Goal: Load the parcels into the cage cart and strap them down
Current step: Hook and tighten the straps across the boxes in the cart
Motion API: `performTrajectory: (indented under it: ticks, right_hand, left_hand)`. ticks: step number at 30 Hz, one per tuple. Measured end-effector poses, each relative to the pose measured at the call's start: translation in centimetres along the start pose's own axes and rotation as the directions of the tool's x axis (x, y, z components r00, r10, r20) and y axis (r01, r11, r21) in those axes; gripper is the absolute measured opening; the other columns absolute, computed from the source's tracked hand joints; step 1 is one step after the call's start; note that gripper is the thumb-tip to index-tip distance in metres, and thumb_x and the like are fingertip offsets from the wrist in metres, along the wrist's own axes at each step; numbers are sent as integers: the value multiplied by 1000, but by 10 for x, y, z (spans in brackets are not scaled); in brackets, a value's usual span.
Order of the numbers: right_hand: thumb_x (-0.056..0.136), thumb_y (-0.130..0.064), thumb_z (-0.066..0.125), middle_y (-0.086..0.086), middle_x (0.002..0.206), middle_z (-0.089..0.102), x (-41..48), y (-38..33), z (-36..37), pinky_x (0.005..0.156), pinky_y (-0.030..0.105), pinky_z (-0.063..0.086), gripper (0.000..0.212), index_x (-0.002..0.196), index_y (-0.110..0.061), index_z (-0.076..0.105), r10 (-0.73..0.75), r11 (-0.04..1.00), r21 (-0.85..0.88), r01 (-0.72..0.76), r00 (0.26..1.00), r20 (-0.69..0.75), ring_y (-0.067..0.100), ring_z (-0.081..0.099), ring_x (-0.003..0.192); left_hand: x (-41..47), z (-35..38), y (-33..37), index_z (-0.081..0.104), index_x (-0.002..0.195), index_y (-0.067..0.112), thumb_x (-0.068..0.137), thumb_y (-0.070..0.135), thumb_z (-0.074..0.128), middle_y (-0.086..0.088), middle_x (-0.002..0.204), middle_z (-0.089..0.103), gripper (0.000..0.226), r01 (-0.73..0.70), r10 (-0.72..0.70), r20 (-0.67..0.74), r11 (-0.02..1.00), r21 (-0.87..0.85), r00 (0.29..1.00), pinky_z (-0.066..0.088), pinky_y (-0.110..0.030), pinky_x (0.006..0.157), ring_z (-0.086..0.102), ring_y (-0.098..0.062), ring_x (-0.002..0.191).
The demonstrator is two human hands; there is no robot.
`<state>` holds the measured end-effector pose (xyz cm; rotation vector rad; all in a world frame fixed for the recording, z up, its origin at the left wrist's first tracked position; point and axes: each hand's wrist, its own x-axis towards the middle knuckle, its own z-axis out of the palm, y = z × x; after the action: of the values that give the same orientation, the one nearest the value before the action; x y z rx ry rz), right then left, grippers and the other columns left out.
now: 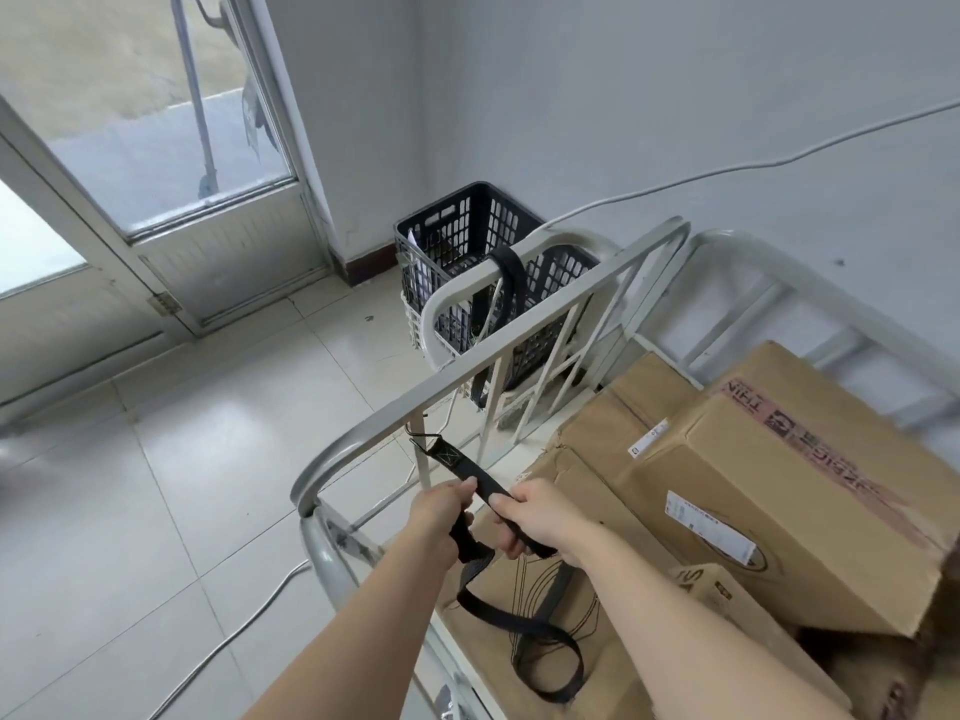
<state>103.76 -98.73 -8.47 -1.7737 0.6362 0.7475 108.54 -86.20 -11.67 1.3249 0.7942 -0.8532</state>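
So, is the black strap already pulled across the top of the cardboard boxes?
No, the black strap is hooked at the cart rail, held by the left hand and right hand, and its slack hangs looped beside the cardboard boxes.

hands: 2 that I see, left (441,517) & right (540,517)
parcels: at least 4 cardboard, e.g. biggest (810,491)
cage cart: 1 (519,345)
black straps: 2, hooked one (488,491) & one over far rail (506,283)
black crate: 1 (467,236)

"THIN" (perhaps cut off) on box (810,491)
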Motion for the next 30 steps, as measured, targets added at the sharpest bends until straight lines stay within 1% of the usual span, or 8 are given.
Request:
performTrajectory:
  ticks: [2,6,9,13,16,20,26,30]
  right_hand:
    - [101,-27,46,7,64,64,-14,7,-7,63,32,46,27,87,-7,59,-9,1000,15,9,1000,-12,18,61,52]
    - [102,-28,46,4,62,65,-54,23,-26,56,30,45,28,86,-9,59,-29,999,41,30,999,-31,16,61,50]
    - [102,-30,48,5,65,66,-94,41,-42,54,29,47,27,85,-10,57,-36,998,57,40,997,-67,16,61,52]
    - [101,-28,51,9,66,63,-156,71,-60,53,28,52,30,79,-8,57,-118,985,115,129,989,-94,19,60,52]
    - [99,-28,54,9,63,61,-205,91,-69,53,25,51,30,77,-9,58,-196,958,186,219,972,-131,18,60,49]
    - [98,-27,55,8,60,57,-264,118,-78,49,24,47,28,81,-6,60,-278,921,232,312,946,-168,17,56,47]
    - [97,-30,58,1,51,56,-322,158,-83,53,27,48,29,80,-7,59,-227,919,275,284,948,-222,15,55,44]
    - [94,-33,62,1,48,52,-358,177,-89,47,24,44,32,74,-9,58,-174,894,360,267,947,-270,12,48,40]
  left_hand:
    - [-11,10,-9,52,71,10,90,15,65,-5,74,45,24,12,-14,63,999,33,998,35,-29,57,37,-17,61]
    - [-46,29,-27,57,81,7,90,22,66,-3,73,49,19,61,-63,135,998,18,989,40,-30,59,44,-15,57]
    - [-74,43,-44,58,83,9,89,27,67,-1,70,50,21,64,-70,201,997,34,977,40,-31,59,44,-14,57]
    - [-121,63,-70,60,82,10,85,29,70,-2,64,52,22,17,-22,250,1000,20,968,40,-30,60,45,-15,57]
    - [-167,79,-86,57,81,10,90,26,64,-4,66,50,20,-39,41,281,999,-11,959,37,-27,59,43,-15,56]
    - [-218,95,-113,54,79,10,94,24,57,-4,67,47,21,-97,108,309,994,-53,945,33,-24,56,40,-14,55]
    - [-267,107,-163,55,79,10,94,26,56,-1,66,48,22,-45,35,379,999,16,925,32,-26,55,40,-13,56]
    - [-282,115,-185,55,79,11,95,26,56,-1,67,51,21,-25,13,458,999,21,889,31,-25,56,41,-12,56]
